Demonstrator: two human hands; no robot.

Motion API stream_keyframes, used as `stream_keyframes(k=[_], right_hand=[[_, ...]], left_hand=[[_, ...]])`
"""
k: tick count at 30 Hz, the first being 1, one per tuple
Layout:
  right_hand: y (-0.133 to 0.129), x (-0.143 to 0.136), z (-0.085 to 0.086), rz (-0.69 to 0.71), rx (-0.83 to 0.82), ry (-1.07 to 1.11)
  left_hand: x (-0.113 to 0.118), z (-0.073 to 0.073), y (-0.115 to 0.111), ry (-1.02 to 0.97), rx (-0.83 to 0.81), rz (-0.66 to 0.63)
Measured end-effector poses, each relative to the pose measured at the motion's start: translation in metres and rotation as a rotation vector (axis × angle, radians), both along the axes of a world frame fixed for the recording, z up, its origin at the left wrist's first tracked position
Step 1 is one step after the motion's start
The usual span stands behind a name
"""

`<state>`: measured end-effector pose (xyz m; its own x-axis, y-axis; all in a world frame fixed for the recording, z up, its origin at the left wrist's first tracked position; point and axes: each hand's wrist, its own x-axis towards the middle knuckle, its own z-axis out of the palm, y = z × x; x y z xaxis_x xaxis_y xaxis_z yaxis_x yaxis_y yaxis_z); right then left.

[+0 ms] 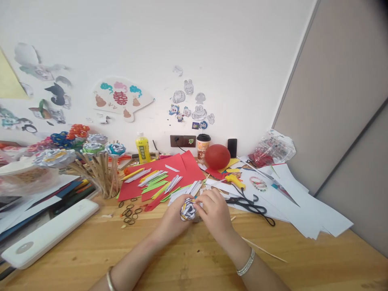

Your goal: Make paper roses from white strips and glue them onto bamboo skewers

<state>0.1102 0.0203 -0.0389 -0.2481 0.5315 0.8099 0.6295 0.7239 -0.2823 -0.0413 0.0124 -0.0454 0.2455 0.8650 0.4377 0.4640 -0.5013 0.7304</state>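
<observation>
A paper flower point(188, 209), white with yellow and dark edges, is cupped in my left hand point(173, 214) above the wooden table. The fingers of my right hand point(214, 210) are closed at the flower's right upper edge, pinching near a small yellow piece of it. What lies under the flower is hidden by my hands. Just beyond, folded paper strips point(154, 178) in white, green and yellow rest on red paper sheets point(189, 163). Black scissors point(250, 204) lie right of my right hand, close to a yellow glue gun point(235, 181).
Rubber bands point(129, 214) lie left of my hands, before a holder of wooden sticks point(104, 176). A long white device point(51, 234) sits at left. Behind stand a yellow bottle point(143, 148), a cup point(203, 147) and a red balloon point(217, 157). White paper point(306, 206) covers the right side.
</observation>
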Motion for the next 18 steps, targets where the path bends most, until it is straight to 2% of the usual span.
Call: stream_keyframes(k=[18], right_hand=[[-0.0006,-0.0040,-0.0034,-0.090,0.105,-0.095]], left_hand=[[-0.0022,-0.0006,0.0019,0.114,0.093,0.026]])
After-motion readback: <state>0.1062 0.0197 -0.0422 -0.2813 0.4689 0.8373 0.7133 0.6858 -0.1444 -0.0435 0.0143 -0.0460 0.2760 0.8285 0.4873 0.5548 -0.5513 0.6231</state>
